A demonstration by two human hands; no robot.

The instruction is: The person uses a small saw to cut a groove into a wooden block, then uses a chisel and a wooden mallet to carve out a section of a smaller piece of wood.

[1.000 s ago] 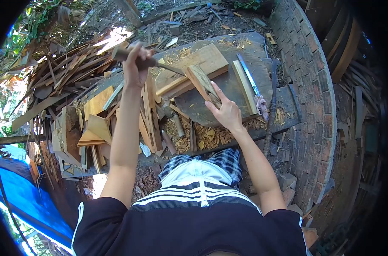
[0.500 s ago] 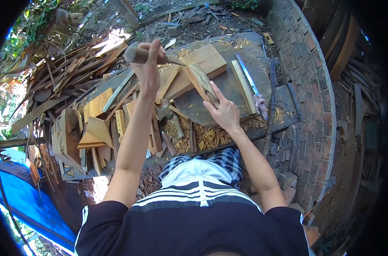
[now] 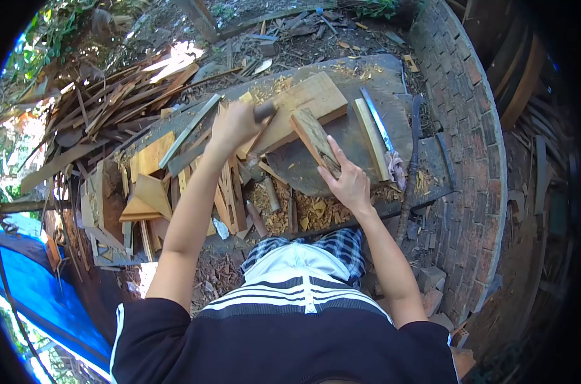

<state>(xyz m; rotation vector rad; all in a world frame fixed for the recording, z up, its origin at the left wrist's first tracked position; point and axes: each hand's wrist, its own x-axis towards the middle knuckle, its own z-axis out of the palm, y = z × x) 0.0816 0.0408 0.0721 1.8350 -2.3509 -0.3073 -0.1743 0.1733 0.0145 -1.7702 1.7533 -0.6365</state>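
My left hand (image 3: 235,126) is closed round a wooden-handled bladed tool (image 3: 263,111); the stout handle end sticks out to the right of my fist. How its blade lies is hard to make out. My right hand (image 3: 350,184) grips the near end of a short wooden block (image 3: 313,137), thumb on one side and fingers on the other. The block's far end lies against a thick pale plank (image 3: 306,99) on the round wooden work surface (image 3: 392,83). Between the tool and the block there is a gap.
Right of the block lie a narrow wood strip (image 3: 371,141) and a long blade (image 3: 376,118) with a cloth-wrapped end (image 3: 396,169). Wood shavings (image 3: 316,211) and loose handles are in front of me. Offcuts (image 3: 153,192) crowd the left; a brick wall (image 3: 469,166) curves along the right.
My left hand has come down and slightly right, and the tool has turned so its handle end points right. My right hand stays on the block; the whole view has shifted slightly.
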